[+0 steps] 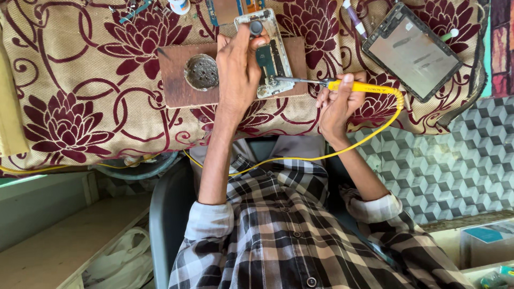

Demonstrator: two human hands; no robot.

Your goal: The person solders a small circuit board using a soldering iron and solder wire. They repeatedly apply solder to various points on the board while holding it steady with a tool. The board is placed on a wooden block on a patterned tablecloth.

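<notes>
An opened phone with its inner board bare lies on a brown wooden block on the floral cloth. My left hand rests over the phone's left side and holds it down, fingertips at a small dark round part near its top. My right hand grips a yellow-handled soldering iron. Its metal tip reaches left and touches the phone's lower edge. The iron's yellow cord loops down across my lap.
A round sooty metal dish is set in the block. A larger opened device with a grey back lies at the upper right, pens beside it. Small parts sit along the top edge. Patterned tiles lie to the right, a white bag lower left.
</notes>
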